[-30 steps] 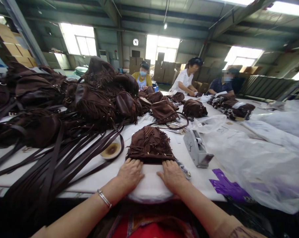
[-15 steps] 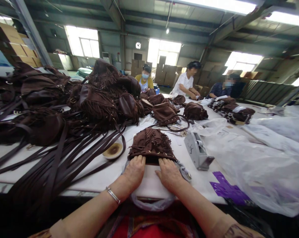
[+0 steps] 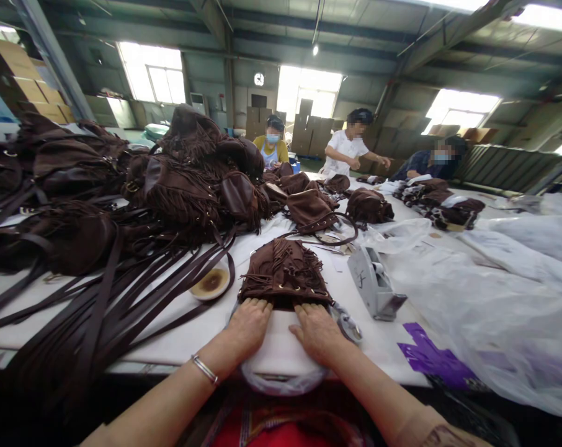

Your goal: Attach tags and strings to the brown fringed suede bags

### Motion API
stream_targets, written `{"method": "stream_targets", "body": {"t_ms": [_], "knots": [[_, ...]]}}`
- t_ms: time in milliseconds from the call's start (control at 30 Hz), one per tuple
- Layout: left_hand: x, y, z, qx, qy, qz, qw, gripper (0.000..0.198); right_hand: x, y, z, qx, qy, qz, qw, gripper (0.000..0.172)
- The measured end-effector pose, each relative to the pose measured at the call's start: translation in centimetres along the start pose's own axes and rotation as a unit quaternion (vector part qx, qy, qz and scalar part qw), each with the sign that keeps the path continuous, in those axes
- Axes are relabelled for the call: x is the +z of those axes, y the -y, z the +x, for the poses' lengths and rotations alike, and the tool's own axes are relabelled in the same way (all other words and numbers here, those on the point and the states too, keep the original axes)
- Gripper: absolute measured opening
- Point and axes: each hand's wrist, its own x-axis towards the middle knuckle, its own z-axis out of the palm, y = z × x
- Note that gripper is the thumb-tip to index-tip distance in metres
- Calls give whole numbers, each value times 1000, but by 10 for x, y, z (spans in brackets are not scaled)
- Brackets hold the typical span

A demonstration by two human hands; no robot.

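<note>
A brown fringed suede bag (image 3: 283,270) lies on the white table (image 3: 178,335) in front of me. Its near end sits over a white sheet in a clear plastic sleeve (image 3: 281,360) that hangs over the table's edge. My left hand (image 3: 249,325) lies flat on the sheet, fingertips at the bag's near edge, with a metal bangle on the wrist. Beside it my right hand (image 3: 317,332) rests flat the same way. Both hands press down and grip nothing.
A heap of brown fringed bags (image 3: 123,186) with long straps covers the left side. A grey tape dispenser (image 3: 371,285) stands right of the bag, a small dish (image 3: 211,282) left of it. Clear plastic sheets (image 3: 486,298) spread right. Three people (image 3: 350,149) work at the far end.
Both hands slid forward to the bag's near edge, then eased back slightly. The plastic sleeve now hangs lower over the table's edge. A far worker has stretched out an arm.
</note>
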Motion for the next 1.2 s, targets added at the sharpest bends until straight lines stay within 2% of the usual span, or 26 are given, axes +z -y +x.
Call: {"method": "stream_targets", "body": {"t_ms": [167, 300, 400, 500, 600, 700, 767, 833, 867, 933, 1000, 1033, 1067, 1100, 1133, 1200], "knots": [[3, 1, 1, -19, 9, 2, 1000, 44, -4, 0, 4, 37, 22, -5, 999, 47], [0, 1, 4, 12, 27, -9, 1000, 48, -2, 2, 2, 34, -4, -5, 999, 45], [-12, 2, 2, 18, 42, -24, 999, 47, -8, 1, -5, 11, -24, 22, 999, 39], [-29, -5, -1, 17, 8, -64, 998, 38, -29, -1, -4, -14, -89, 88, 992, 25], [-46, -24, 1, 1, -51, -166, 985, 26, -60, -2, 20, 17, -173, 139, 975, 26], [-54, -45, 14, -42, -76, -324, 942, 23, -82, 1, 59, 77, -166, 131, 974, 35], [-55, -53, 29, -100, -80, -435, 891, 19, -87, 3, 83, 91, -135, 121, 979, 32], [-56, -55, 43, -202, -74, -546, 810, 14, -87, 6, 97, 75, -117, 116, 984, 17], [-56, -54, 49, -257, -66, -606, 750, 11, -86, 7, 100, 63, -113, 114, 985, 12], [-57, -50, 57, -341, -40, -728, 593, 11, -82, 9, 97, 46, -118, 109, 986, 10], [-58, -44, 59, -355, -6, -831, 428, 14, -75, 9, 84, 39, -144, 109, 983, 9], [-57, -41, 58, -343, 15, -868, 360, 18, -70, 8, 75, 32, -163, 112, 980, 8], [-56, -38, 56, -327, 38, -893, 309, 23, -64, 7, 65, 20, -185, 119, 975, 8], [-53, -36, 54, -312, 60, -908, 273, 28, -57, 6, 55, 1, -204, 128, 971, 7], [-49, -35, 52, -299, 81, -917, 251, 33, -49, 5, 44, -24, -219, 135, 966, 8], [-39, -36, 50, -292, 103, -922, 234, 40, -32, 3, 23, -76, -229, 139, 961, 11]]}}
